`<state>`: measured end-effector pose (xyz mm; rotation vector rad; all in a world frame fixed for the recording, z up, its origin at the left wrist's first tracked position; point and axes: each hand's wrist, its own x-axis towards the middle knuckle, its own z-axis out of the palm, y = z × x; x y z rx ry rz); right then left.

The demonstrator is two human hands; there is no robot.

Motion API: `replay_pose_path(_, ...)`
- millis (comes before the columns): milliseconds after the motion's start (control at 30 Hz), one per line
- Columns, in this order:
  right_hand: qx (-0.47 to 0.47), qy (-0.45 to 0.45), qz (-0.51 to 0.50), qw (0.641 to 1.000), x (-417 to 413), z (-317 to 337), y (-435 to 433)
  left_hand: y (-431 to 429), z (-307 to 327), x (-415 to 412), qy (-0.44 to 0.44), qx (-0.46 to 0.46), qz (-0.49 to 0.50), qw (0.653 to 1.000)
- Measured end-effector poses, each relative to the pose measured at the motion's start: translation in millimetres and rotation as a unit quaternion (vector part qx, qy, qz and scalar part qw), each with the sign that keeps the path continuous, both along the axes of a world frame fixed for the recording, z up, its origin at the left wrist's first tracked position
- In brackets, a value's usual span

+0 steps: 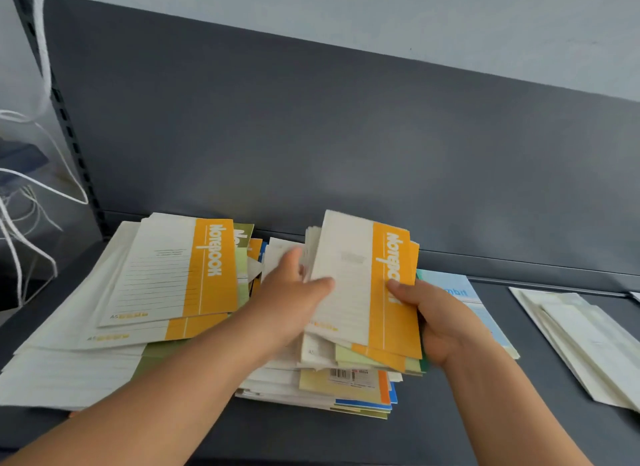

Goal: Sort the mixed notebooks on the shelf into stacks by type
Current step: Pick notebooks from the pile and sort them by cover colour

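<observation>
Mixed pile (346, 386) at six o'clock rests on the shelf (485, 417); above it, left hand (294, 289) and right hand (440, 320) grip a bundle of orange notebooks (349, 257) by its sides. Light, floppy, likely slippery: pinch firmly across the spines. Matching stack (166, 275) at eight o'clock.

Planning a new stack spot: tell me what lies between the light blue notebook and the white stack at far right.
Head view: only bare dark shelf lies between the light blue notebook and the white stack.
</observation>
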<state>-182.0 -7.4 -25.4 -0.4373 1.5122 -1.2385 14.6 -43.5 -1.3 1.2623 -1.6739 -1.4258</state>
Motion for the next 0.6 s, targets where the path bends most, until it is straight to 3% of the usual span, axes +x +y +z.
replay_pose_path(67, -0.031, -0.034, -0.004, 0.999, -3, 7, 2, -5, 2, 0, 0.059, 0.058, 0.065, 0.994)
replay_pose_path(200, -0.081, -0.037, 0.023, 0.996, -10, 23, 7, -5, 16, -4, 0.207, 0.271, -0.01, 0.94)
replay_pose_path(433, -0.099, 0.111, -0.008, 0.989, -46, 25, 25, 17, 10, -39, 0.237, 0.257, -0.064, 0.935)
replay_pose_path(600, -0.125, 0.024, -0.029, 0.991, -81, 18, 45, 35, 0, -73, 0.27, 0.272, -0.054, 0.922)
